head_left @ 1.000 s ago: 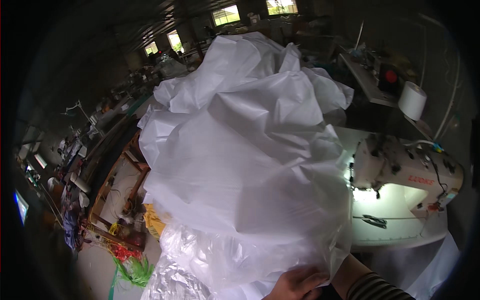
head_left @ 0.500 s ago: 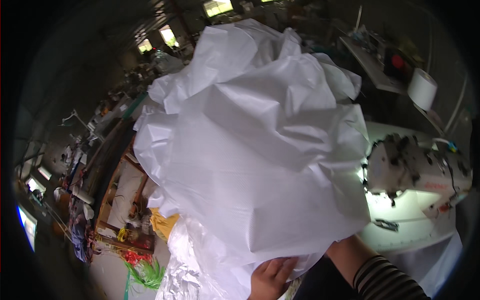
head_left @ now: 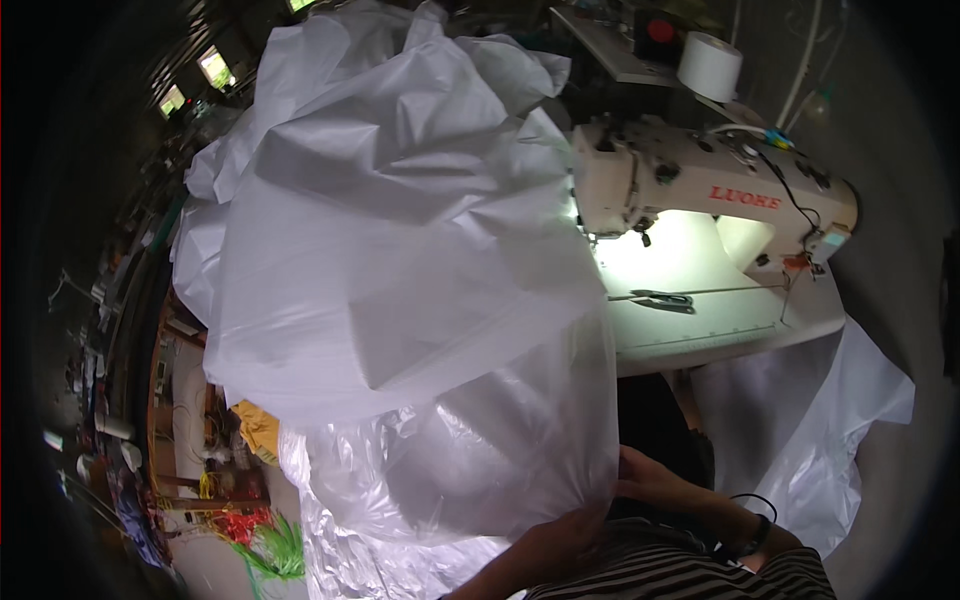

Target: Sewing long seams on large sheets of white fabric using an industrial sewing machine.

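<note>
A big crumpled white woven plastic sheet (head_left: 330,250) lies heaped in front of me, up against the head of the sewing machine (head_left: 690,185). Beneath its near edge hangs a thin clear plastic film (head_left: 470,470), shiny and creased. My left hand (head_left: 565,540) is closed on the film's near edge, gathering it into folds. Just right of it, my right hand (head_left: 650,480) is closed at the film's right edge, its fingertips partly hidden. Thread snips (head_left: 663,301) rest on the lit machine bed, out of both hands.
A white thread cone (head_left: 709,66) stands behind the machine. More white sheeting (head_left: 840,430) hangs at the right below the machine table (head_left: 700,345). To the left are a wooden frame (head_left: 160,420), yellow cloth (head_left: 258,430) and green strips (head_left: 275,550).
My view has swung right, bringing the machine further in. The near edge of the white sheet is lifted away, baring more clear film. Both hands now meet at the film's edge.
</note>
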Demonstrator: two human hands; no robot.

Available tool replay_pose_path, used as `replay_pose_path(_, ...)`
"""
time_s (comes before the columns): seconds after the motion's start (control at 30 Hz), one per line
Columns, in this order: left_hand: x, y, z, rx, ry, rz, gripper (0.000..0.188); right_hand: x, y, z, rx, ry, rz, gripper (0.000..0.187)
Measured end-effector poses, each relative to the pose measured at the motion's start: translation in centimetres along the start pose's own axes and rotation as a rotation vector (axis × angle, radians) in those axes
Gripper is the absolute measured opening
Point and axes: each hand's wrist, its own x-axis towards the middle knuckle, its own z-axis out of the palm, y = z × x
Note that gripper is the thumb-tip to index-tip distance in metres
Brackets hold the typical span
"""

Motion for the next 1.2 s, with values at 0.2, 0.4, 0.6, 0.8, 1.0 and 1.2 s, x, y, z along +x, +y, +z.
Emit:
replay_pose_path(0.2,1.3,-9.8,-12.2,0.513,0.547,-0.377,0.023,-0.2,5.2,-1.0,-0.055,0.084,-0.039,0.029)
replay_pose_path(0.4,-2.9,-12.5,-14.5,1.161,0.613,-0.551,0.025,-1.3,5.5,-2.5,0.029,0.026,0.116,0.031)
replay_pose_path(0.6,2.2,-4.3,-1.9,0.853,0.577,-0.397,0.026,1.1,5.0,-4.0,-0.134,0.157,-0.225,0.033)
replay_pose_path(0.8,5.2,-3.4,4.0,0.298,0.270,-0.205,0.014,1.5,2.7,-4.7,-0.218,0.110,-0.250,0.035)
replay_pose_path(1.0,7.6,-0.1,0.5,0.492,0.206,0.108,0.026,4.1,1.4,-5.5,-0.318,0.263,-0.314,0.032)
replay_pose_path(1.2,2.5,-1.5,-17.4,1.491,0.629,-0.520,0.070,5.1,3.5,-6.2,-0.288,0.217,-0.364,0.027)
